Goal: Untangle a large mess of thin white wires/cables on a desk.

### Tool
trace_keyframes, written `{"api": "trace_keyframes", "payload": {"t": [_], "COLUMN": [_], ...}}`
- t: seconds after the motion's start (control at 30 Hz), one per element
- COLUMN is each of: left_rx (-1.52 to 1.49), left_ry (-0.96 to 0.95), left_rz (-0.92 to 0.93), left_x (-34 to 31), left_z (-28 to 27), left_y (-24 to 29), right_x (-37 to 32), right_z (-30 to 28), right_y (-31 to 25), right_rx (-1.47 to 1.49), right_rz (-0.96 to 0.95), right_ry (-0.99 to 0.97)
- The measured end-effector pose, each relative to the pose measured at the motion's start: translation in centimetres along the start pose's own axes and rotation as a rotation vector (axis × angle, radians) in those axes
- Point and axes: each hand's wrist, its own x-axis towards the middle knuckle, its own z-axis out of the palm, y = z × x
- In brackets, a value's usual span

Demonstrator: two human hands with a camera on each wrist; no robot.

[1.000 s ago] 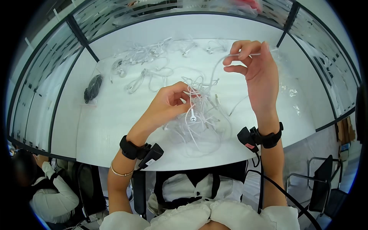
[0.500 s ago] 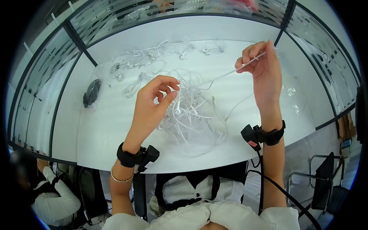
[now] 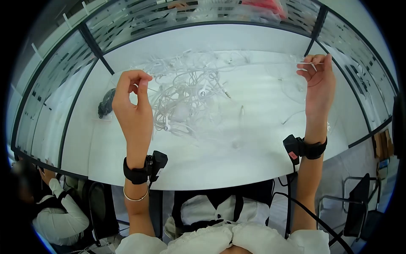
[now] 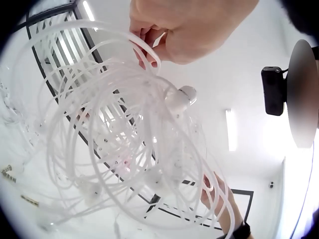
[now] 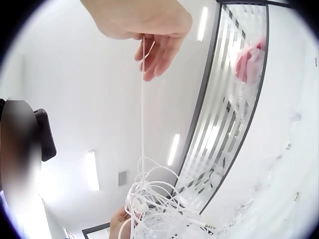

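Observation:
A tangle of white earphone cables [image 3: 179, 99] hangs from my left hand [image 3: 133, 103], whose thumb and fingertips pinch it at its left side. Loops, an earbud [image 3: 203, 93] and a metal plug [image 3: 227, 93] stick out of the bundle. Far to the right, my right hand [image 3: 320, 91] grips one white cable [image 5: 143, 109] between thumb and fingers. In the right wrist view that cable runs taut and straight down to the tangle. Seen from the left wrist, the looped cables [image 4: 99, 129] spread below the pinching fingers.
More white earphones and clear bags [image 3: 186, 57] lie along the back of the white table [image 3: 253, 156]. A black bundle in a clear bag [image 3: 106, 103] rests at the left. Glazed partitions [image 3: 203, 27] enclose the table; another person [image 3: 61, 207] sits at lower left.
My left hand has moved left with the tangle, lifting it off the table, while my right hand has moved right with the cable. The hands are now much farther apart.

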Motion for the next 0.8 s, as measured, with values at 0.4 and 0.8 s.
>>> {"api": "trace_keyframes", "payload": {"t": [0.4,0.8], "left_rx": [0.037,-0.091], "left_ry": [-0.732,-0.758], "left_rz": [-0.216,-0.034], "left_x": [-0.8,-2.4], "left_z": [-0.7,0.9], "left_y": [-0.4,4.3], "right_x": [-1.4,-4.9], "right_z": [3.4,5.8], "right_y": [1.5,-0.2], "right_rx": [0.202,-0.225], "right_rz": [0.336,0.732], "right_ry": [-0.271,-0.828]}}
